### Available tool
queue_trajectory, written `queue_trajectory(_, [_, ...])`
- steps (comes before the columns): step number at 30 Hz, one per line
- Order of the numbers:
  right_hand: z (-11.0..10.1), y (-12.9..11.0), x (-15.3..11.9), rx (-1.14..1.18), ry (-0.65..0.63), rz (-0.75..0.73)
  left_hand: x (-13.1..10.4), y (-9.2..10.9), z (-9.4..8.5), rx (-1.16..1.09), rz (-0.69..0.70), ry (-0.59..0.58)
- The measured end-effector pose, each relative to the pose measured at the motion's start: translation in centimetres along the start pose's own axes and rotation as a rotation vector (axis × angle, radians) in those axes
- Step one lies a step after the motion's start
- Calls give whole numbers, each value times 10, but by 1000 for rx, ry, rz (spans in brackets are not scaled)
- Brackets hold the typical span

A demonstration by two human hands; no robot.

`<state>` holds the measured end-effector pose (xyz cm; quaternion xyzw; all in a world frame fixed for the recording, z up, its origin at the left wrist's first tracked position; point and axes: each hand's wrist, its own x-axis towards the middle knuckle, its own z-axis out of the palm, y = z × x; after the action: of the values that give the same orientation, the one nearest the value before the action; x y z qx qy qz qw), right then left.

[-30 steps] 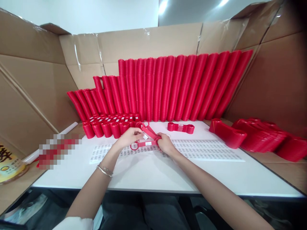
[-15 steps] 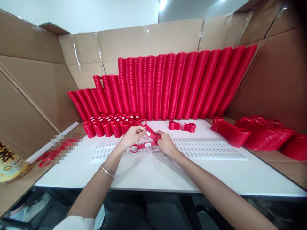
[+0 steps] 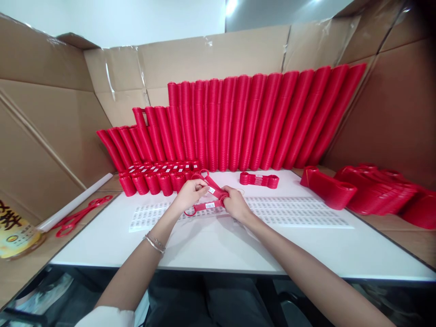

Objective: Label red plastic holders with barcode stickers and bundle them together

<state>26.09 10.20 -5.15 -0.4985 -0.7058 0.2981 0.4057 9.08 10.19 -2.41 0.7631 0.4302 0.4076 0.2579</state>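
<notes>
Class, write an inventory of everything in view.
Held pieces: at least two, red, centre
Tall stacks: many, red, back
Short stacks: several, red, back left
Bundle: one, red, centre right
Side piles: several, red, right
Label sheets: count unclear, white, centre
Ringed items: count unclear, red, left
Roll: one, white, left
Container: one, yellow, left
Table: one, white, centre
Cardboard walls: several, brown, around
Bracelets: count unclear, silver, left wrist
Left hand: one, bare, centre
Right hand: one, bare, centre

You're at what looks like a packing or labelling workstation in a workshop; cardboard walls (image 3: 218, 59) enclose your white desk (image 3: 204, 247), crowded with stacked red plastic parts (image 3: 235, 125) and label sheets (image 3: 293, 212).
</notes>
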Motion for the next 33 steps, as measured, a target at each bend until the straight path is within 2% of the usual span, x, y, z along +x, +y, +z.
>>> queue_trajectory(11, [2,-2,-4,130,-17,-75,-12,15,8,586,186,272])
queue_trajectory(17, [3,-3,-3,200,-18,-67,-9,14,6,896,205,469])
queue_trajectory(20, [5,-5,-2,222,-47,-44,-4,7,0,898,161,546])
queue_trajectory(26, [-8,-10,18,240,-220,-7,-3,-9,-20,802,107,465])
queue_trajectory(30, [-20,-6,45,243,-293,24,-1,-12,-21,748,116,466])
queue_trajectory(33, [-19,0,57,283,-324,82,1,-14,-20,653,57,435])
